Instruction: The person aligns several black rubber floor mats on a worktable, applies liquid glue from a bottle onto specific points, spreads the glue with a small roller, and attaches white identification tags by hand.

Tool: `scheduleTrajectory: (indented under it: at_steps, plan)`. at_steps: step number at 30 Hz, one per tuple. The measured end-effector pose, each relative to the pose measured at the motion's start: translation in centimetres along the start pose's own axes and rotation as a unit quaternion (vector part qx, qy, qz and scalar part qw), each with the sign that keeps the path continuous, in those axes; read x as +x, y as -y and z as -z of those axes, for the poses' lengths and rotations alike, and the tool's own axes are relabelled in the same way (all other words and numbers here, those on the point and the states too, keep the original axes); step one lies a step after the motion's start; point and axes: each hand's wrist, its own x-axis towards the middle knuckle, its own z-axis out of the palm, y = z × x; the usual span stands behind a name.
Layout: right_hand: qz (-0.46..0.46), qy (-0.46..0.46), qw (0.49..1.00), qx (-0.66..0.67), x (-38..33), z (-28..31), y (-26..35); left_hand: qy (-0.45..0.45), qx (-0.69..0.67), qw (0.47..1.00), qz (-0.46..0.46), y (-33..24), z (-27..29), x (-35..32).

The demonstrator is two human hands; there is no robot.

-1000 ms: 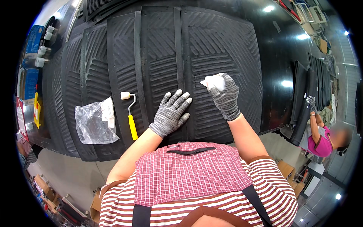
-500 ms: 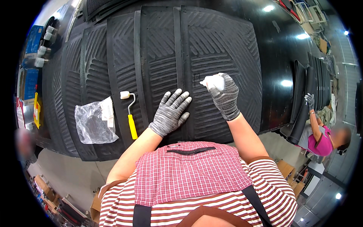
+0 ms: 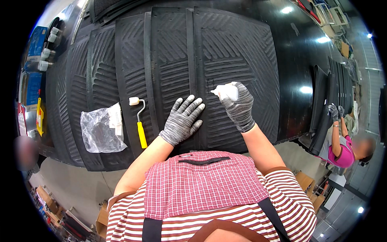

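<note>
Several black ribbed rubber mats (image 3: 242,44) lie overlapped across the table, their edges forming raised strips. My left hand (image 3: 182,120), in a grey knit glove with pale fingertips, rests flat on the mats with fingers spread. In my right hand (image 3: 238,105), gloved alike, is a small white squeeze bottle (image 3: 228,92), tilted, its narrow nozzle pointing left just over the right-hand mat. Whether the tip touches the mat I cannot tell. Left of my left hand lies a small paint roller (image 3: 140,123) with a yellow handle and white head.
A crumpled clear plastic bag (image 3: 100,131) lies left of the roller. Blue boxes (image 3: 33,88) and a yellow tool (image 3: 39,116) sit at the far left. Rolled black mats (image 3: 320,101) stand at the right, where a co-worker in pink (image 3: 343,153) handles them.
My right hand has shifted slightly down and left with the bottle. My left hand stays in place. At the right, the co-worker's second hand has come into view on the rolled mats.
</note>
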Motion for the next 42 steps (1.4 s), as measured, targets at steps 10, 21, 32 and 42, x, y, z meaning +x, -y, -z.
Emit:
scheduleTrajectory:
  at_steps: [10, 21, 32, 42]
  plan:
    - [-0.031, 0.025, 0.999, 0.036, 0.1, -0.2, 0.5, 0.0, 0.0, 1.0, 0.002, 0.0, 0.0, 0.0]
    - [0.001, 0.004, 1.0, -0.022, 1.8, -1.1, -1.2, -0.005, -0.004, 1.0, -0.001, 0.0, 0.2, 0.0]
    - [-0.059, 0.006, 0.998, 0.005, 1.9, -0.7, -0.8, -0.002, -0.002, 1.0, -0.001, 0.1, 0.0, 0.0]
    - [0.002, -0.004, 1.0, -0.013, 1.3, -0.5, -0.9, -0.001, 0.003, 1.0, -0.004, 0.0, -0.1, -0.1]
